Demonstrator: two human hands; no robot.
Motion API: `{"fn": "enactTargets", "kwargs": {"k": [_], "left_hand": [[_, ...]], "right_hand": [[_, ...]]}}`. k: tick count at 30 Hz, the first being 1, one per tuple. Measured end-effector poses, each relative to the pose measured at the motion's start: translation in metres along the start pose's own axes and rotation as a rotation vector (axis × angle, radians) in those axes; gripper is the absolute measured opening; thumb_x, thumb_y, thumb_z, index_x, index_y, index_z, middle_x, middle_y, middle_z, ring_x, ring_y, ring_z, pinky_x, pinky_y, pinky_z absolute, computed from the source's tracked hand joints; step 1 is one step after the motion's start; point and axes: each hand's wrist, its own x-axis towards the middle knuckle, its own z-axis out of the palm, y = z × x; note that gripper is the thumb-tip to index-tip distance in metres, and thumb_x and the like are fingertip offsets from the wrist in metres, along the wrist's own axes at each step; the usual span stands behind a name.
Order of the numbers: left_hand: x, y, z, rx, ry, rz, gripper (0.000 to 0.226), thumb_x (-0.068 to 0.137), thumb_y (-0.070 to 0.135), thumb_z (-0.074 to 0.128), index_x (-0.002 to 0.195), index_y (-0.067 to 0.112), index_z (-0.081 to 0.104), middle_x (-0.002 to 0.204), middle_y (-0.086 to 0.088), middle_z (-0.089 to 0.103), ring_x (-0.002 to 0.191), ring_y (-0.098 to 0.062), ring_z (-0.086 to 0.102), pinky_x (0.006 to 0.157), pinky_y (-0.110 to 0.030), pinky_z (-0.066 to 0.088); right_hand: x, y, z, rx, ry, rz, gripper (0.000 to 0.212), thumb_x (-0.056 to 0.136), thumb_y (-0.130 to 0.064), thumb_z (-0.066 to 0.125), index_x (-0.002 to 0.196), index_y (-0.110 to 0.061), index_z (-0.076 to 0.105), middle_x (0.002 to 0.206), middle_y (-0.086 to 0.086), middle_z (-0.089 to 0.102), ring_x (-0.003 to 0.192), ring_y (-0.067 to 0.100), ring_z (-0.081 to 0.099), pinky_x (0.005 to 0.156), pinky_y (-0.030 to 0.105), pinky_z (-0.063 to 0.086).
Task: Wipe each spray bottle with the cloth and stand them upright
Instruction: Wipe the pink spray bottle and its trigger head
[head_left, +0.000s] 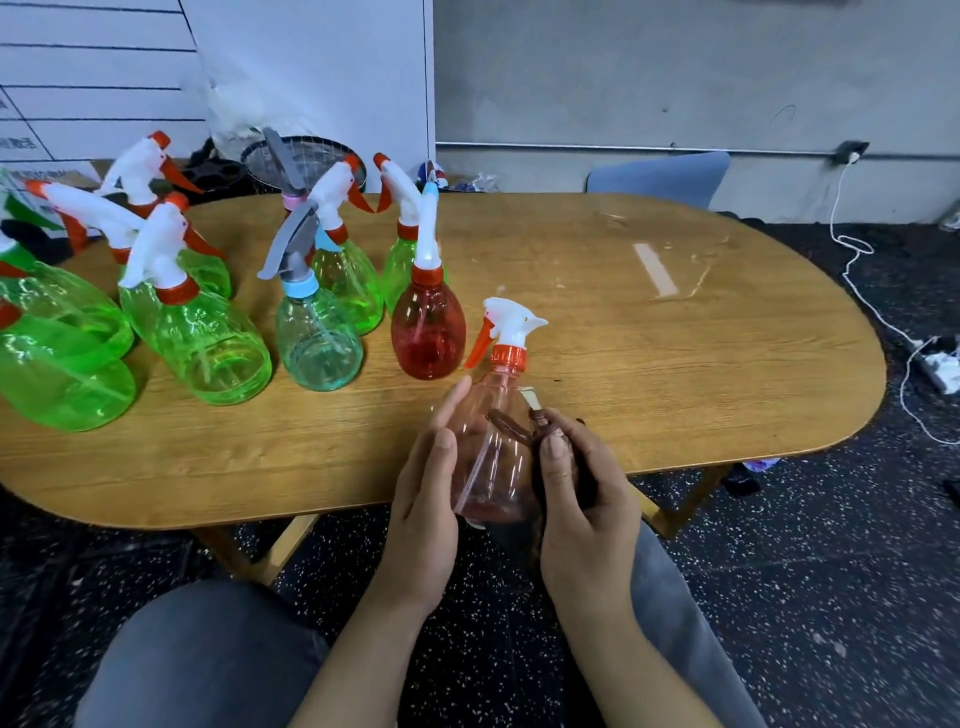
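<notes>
from the head view, the left hand cups the clear pink plastic spray bottle with nearly straight fingers at the near table edge, while the right hand clutches a dark brown cloth against its side. it looks empty, light, thin-walled and slick, so hold the wide belly, not the white trigger head. green, teal and red bottles already stand on the oval wooden table.
</notes>
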Motion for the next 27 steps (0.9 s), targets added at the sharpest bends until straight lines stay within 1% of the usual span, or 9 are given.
{"fn": "enactTargets", "kwargs": {"k": [4, 10, 13, 15, 17, 19, 23, 25, 27], "left_hand": [[-0.003, 0.001, 0.005, -0.027, -0.005, -0.002, 0.046, 0.110, 0.048, 0.036, 0.153, 0.047, 0.052, 0.159, 0.003, 0.056, 0.150, -0.024, 0.050, 0.120, -0.061, 0.042], [-0.001, 0.008, -0.001, -0.104, 0.041, -0.029, 0.049, 0.110, 0.046, 0.039, 0.155, 0.033, 0.053, 0.150, -0.005, 0.064, 0.140, -0.032, 0.060, 0.111, -0.072, 0.046], [0.002, 0.012, -0.007, -0.155, 0.070, -0.024, 0.043, 0.114, 0.041, 0.038, 0.154, 0.034, 0.053, 0.151, -0.005, 0.064, 0.140, -0.030, 0.060, 0.109, -0.058, 0.053], [0.003, 0.016, -0.012, -0.201, 0.077, -0.029, 0.044, 0.113, 0.042, 0.039, 0.153, 0.035, 0.055, 0.152, -0.004, 0.063, 0.140, -0.028, 0.061, 0.104, -0.040, 0.058], [0.004, 0.016, -0.015, -0.211, 0.089, -0.015, 0.047, 0.107, 0.043, 0.042, 0.151, 0.036, 0.057, 0.152, -0.004, 0.063, 0.140, -0.028, 0.061, 0.103, -0.037, 0.058], [0.004, 0.017, -0.016, -0.185, 0.099, 0.017, 0.047, 0.105, 0.046, 0.043, 0.149, 0.042, 0.058, 0.152, -0.005, 0.063, 0.139, -0.030, 0.061, 0.105, -0.046, 0.057], [0.005, 0.013, -0.010, -0.128, 0.085, 0.039, 0.046, 0.110, 0.040, 0.037, 0.153, 0.038, 0.056, 0.154, -0.004, 0.061, 0.143, -0.029, 0.058, 0.114, -0.066, 0.047], [0.004, 0.010, -0.008, -0.100, 0.065, 0.046, 0.046, 0.111, 0.038, 0.037, 0.154, 0.036, 0.054, 0.157, 0.000, 0.058, 0.147, -0.025, 0.054, 0.118, -0.063, 0.045], [0.003, 0.009, -0.008, -0.102, 0.062, 0.052, 0.046, 0.111, 0.038, 0.038, 0.153, 0.037, 0.055, 0.157, 0.003, 0.058, 0.147, -0.021, 0.053, 0.118, -0.061, 0.045]], "right_hand": [[0.029, -0.017, -0.002, -0.182, -0.079, -0.179, 0.028, 0.102, -0.037, 0.061, 0.126, -0.029, 0.073, 0.107, 0.000, 0.067, 0.100, 0.011, 0.064, 0.086, 0.011, 0.045], [0.052, -0.027, 0.006, -0.485, -0.307, -0.442, 0.031, 0.106, -0.040, 0.058, 0.132, -0.030, 0.071, 0.104, -0.007, 0.054, 0.095, 0.002, 0.056, 0.078, 0.015, 0.048], [0.035, -0.019, 0.002, -0.530, -0.430, -0.656, 0.031, 0.106, -0.039, 0.059, 0.134, -0.030, 0.071, 0.105, 0.002, 0.055, 0.084, 0.010, 0.055, 0.068, 0.025, 0.053], [0.023, -0.010, -0.005, -0.537, -0.534, -0.840, 0.029, 0.104, -0.033, 0.067, 0.131, -0.027, 0.074, 0.110, 0.006, 0.059, 0.087, 0.014, 0.059, 0.074, 0.021, 0.052], [0.018, -0.006, -0.010, -0.518, -0.621, -0.936, 0.028, 0.102, -0.030, 0.071, 0.130, -0.027, 0.075, 0.114, 0.008, 0.064, 0.094, 0.016, 0.063, 0.079, 0.021, 0.055], [0.022, -0.012, -0.009, -0.465, -0.594, -0.866, 0.029, 0.104, -0.032, 0.067, 0.133, -0.031, 0.071, 0.107, 0.008, 0.062, 0.090, 0.015, 0.061, 0.073, 0.023, 0.055], [0.054, -0.038, 0.004, -0.452, -0.293, -0.565, 0.031, 0.106, -0.038, 0.055, 0.131, -0.029, 0.072, 0.103, -0.006, 0.052, 0.091, -0.004, 0.052, 0.075, 0.007, 0.040], [0.066, -0.041, 0.012, -0.478, -0.317, -0.445, 0.033, 0.107, -0.043, 0.054, 0.131, -0.031, 0.073, 0.104, -0.008, 0.054, 0.094, -0.001, 0.058, 0.075, 0.014, 0.046], [0.066, -0.035, 0.014, -0.541, -0.363, -0.463, 0.035, 0.107, -0.046, 0.052, 0.134, -0.033, 0.070, 0.103, -0.007, 0.052, 0.089, 0.004, 0.058, 0.072, 0.026, 0.052]]}}
